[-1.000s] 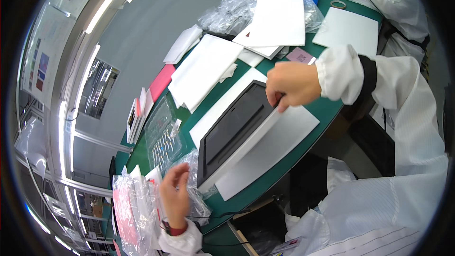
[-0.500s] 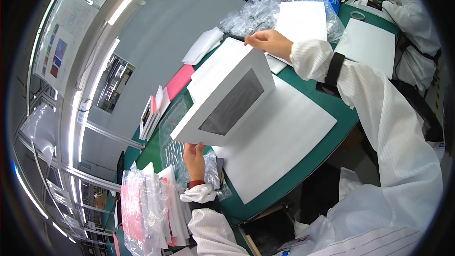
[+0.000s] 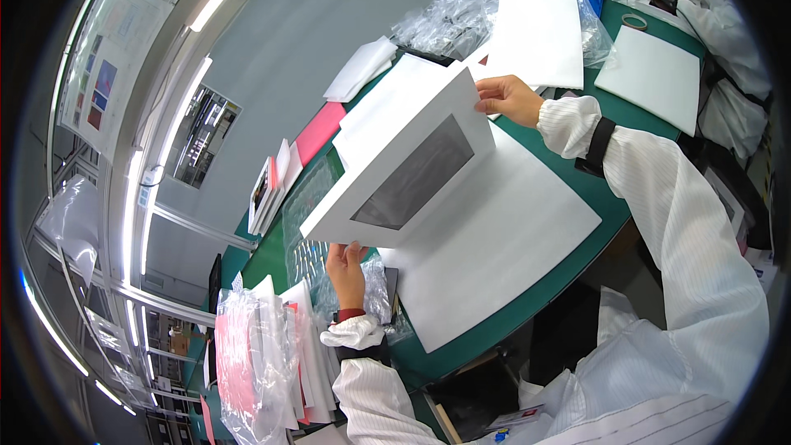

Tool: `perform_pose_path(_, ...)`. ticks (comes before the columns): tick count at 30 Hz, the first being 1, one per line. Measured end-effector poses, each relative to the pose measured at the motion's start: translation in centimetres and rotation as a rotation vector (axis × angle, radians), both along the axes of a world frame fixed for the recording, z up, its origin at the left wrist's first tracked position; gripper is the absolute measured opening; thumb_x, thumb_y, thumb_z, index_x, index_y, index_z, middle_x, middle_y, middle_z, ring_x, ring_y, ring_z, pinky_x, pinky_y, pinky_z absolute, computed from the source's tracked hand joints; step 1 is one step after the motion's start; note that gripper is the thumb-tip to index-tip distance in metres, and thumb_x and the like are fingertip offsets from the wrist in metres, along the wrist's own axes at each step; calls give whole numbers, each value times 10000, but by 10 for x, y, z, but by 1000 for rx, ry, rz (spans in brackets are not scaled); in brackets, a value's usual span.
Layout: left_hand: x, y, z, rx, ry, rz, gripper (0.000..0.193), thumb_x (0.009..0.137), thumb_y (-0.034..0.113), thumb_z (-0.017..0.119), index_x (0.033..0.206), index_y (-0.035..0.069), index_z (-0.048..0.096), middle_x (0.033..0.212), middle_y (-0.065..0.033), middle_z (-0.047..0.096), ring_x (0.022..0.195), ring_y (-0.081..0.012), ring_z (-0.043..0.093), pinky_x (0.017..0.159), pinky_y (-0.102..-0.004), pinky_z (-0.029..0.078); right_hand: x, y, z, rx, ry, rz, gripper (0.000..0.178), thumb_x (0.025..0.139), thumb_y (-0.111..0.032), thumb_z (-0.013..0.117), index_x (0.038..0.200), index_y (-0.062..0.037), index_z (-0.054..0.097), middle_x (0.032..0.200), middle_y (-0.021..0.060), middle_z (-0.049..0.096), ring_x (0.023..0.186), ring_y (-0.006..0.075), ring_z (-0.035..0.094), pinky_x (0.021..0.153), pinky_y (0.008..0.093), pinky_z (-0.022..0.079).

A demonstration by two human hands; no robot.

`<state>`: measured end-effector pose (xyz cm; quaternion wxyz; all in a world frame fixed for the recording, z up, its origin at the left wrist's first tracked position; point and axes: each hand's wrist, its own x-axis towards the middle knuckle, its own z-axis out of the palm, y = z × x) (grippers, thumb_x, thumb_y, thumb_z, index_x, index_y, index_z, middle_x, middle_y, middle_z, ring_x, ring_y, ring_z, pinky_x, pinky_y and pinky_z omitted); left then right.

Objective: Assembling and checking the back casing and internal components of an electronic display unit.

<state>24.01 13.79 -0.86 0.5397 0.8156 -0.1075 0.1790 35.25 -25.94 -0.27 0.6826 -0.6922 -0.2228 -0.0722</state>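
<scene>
A flat white panel (image 3: 336, 208) with a dark grey rectangular area (image 3: 416, 171) is held up at a slant over a large white foam sheet (image 3: 503, 272). At the panel's lower left corner, my left hand (image 3: 346, 276) pinches the edge between thumb and fingers. My right hand (image 3: 512, 101) grips the opposite, upper right edge a little below the corner. Some of the fingers behind the panel are hidden. Another white sheet (image 3: 395, 95) lies behind the panel, partly covered by it.
Bagged pink and white sheets (image 3: 255, 354) stand at the near left. Beyond are a pink sheet (image 3: 320, 133), crumpled clear bags (image 3: 449, 21), a white board (image 3: 540, 37), a foam sheet (image 3: 651, 78) and a tape roll (image 3: 634, 22). A co-worker's sleeve (image 3: 717, 29) shows far right.
My right hand has shifted from the panel's top corner down onto its right edge. The left hand keeps its hold at the lower corner, and the panel has tilted slightly.
</scene>
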Motion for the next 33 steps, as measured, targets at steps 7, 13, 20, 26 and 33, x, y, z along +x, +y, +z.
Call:
perform_pose_path(7,0,5,0,-4,-39,66,173,914,84,487,1006,-56,529,921,-88,589,831,-146,598,747,-291,534,-8,12,11,42,4,27,320,857,-60,579,1172,-11,560,990,80,642,904,120,582,821,264,468)
perform_pose_path(13,3,-21,43,-85,127,63,290,940,239,472,936,-29,581,786,-49,610,714,-124,601,631,-261,526,-6,2,55,-84,14,-158,338,894,-230,551,1164,-28,574,921,62,635,800,113,572,736,277,465)
perform_pose_path(20,-3,-22,17,-142,818,-10,307,905,271,533,938,-26,605,845,-97,637,669,-195,627,581,-292,542,3,-20,-5,-508,328,-190,305,851,-257,601,915,36,661,793,92,643,655,179,612,553,321,530)
perform_pose_path(26,25,-18,-2,-41,889,80,335,895,267,555,941,-62,600,854,-126,636,682,-216,633,589,-295,547,24,-3,-34,-702,470,-258,323,834,-274,625,876,43,671,768,119,649,658,195,625,572,326,528)
perform_pose_path(33,51,-25,-27,-65,909,112,350,883,255,573,930,-91,596,799,-143,641,625,-221,642,555,-316,553,63,-3,-69,-860,349,-404,213,795,-210,623,811,-10,693,718,112,648,659,199,610,649,314,478)
